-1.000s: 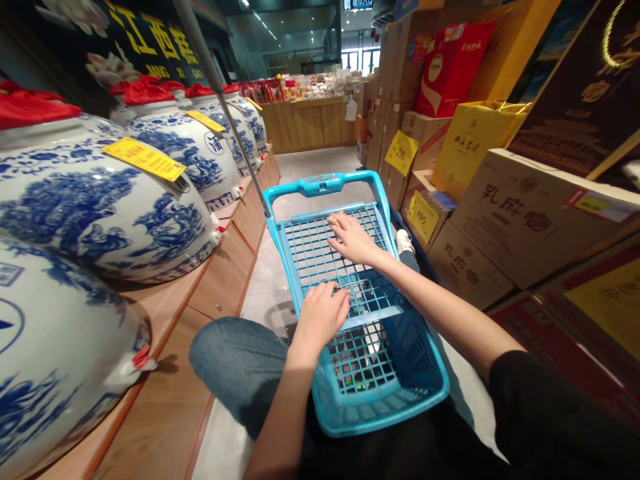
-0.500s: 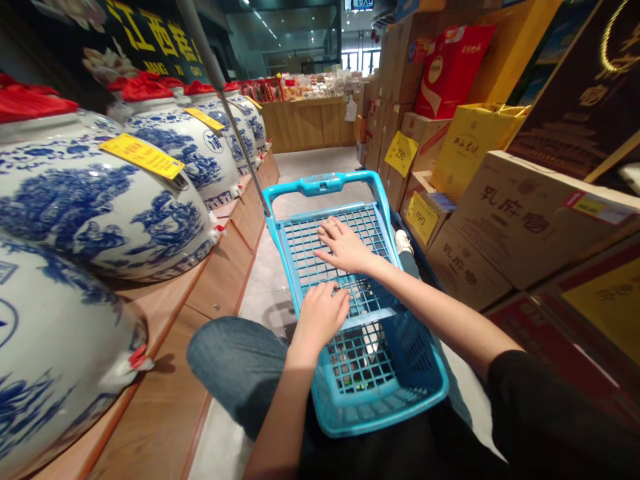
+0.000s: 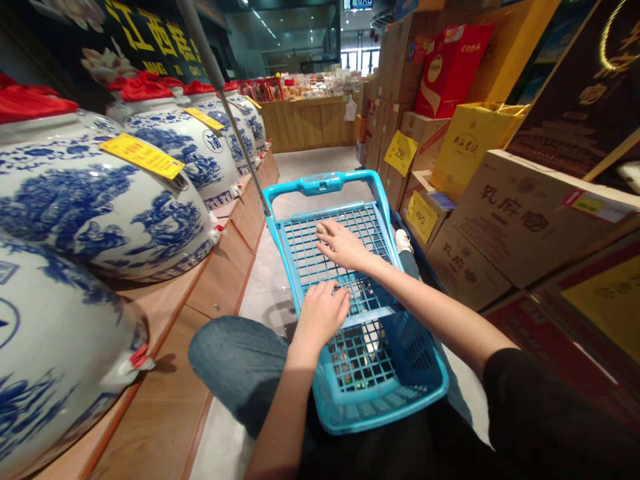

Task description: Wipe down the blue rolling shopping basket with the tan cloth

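A blue plastic shopping basket (image 3: pixel 383 421) stands in front of me between my knees, with a mesh panel (image 3: pixel 300 250) over its far part and a raised blue handle (image 3: pixel 323 183) at the far end. My right hand (image 3: pixel 345 247) is over the mesh, palm down and fingers apart, holding nothing. Nearer to me, my left hand (image 3: pixel 323 313) rests at the panel's left side with its fingers loosely bent and apart, also without anything in it. Whether the fingertips press on the mesh cannot be made out.
Large blue-and-white porcelain jars (image 3: pixel 90 207) with red cloth tops line a wooden ledge (image 3: pixel 150 373) on the left. Cardboard boxes (image 3: pixel 530 220) and a yellow gift bag (image 3: pixel 463 150) are stacked at the right. Beyond the basket, a tiled aisle (image 3: pixel 315 160) leads to a wooden counter (image 3: pixel 300 127).
My right hand has shifted slightly, its fingers a little more bent over the mesh. The left hand and the basket stay nearly where they were.
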A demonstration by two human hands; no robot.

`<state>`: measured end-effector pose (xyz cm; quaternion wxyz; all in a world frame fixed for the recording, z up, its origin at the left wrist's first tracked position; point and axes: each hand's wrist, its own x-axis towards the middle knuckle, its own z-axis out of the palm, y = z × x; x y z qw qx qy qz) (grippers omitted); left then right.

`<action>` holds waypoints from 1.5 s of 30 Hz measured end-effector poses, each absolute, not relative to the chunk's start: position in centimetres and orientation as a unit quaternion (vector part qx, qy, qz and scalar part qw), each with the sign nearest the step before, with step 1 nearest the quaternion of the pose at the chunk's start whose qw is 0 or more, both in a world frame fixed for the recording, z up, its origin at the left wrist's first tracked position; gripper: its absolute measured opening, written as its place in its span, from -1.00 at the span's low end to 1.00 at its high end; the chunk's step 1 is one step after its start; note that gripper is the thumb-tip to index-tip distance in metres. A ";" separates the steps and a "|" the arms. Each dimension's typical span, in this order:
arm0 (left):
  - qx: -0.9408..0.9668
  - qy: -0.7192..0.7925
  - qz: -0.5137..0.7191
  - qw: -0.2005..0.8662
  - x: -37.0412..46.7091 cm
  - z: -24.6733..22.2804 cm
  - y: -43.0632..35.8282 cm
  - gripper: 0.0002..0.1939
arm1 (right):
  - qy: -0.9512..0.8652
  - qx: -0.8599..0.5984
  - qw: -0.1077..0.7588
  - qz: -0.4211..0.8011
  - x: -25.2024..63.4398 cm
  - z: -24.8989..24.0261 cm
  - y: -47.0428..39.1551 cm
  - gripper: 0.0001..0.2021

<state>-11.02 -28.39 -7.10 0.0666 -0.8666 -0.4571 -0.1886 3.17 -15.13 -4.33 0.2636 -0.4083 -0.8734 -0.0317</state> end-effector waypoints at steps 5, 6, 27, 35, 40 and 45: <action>-0.868 -0.460 -0.178 0.058 -11.0 -6.8 -28.7 -0.77 | -0.919 -0.296 0.260 -0.018 4.1 -5.3 -18.0 -0.65; -0.868 -0.460 -0.179 0.057 -11.0 -6.8 -28.7 -0.77 | -0.920 -0.291 0.262 -0.013 4.7 -5.6 -18.2 -0.62; -0.867 -0.465 -0.165 0.071 -11.0 -6.9 -28.9 -0.75 | -0.950 -0.161 0.248 0.099 1.9 -4.6 -17.2 -0.49; -0.866 -0.461 -0.188 0.049 -10.8 -7.0 -28.6 -0.77 | -0.927 -0.288 0.240 0.000 7.8 -5.1 -15.5 -0.54; -0.866 -0.458 -0.192 0.052 -10.8 -7.0 -28.6 -0.77 | -0.874 -0.419 0.244 -0.029 4.9 -4.6 -12.5 -0.38; -0.865 -0.464 -0.186 0.045 -10.9 -7.0 -28.6 -0.75 | -0.896 -0.368 0.249 0.022 -0.5 -4.2 -11.2 -0.34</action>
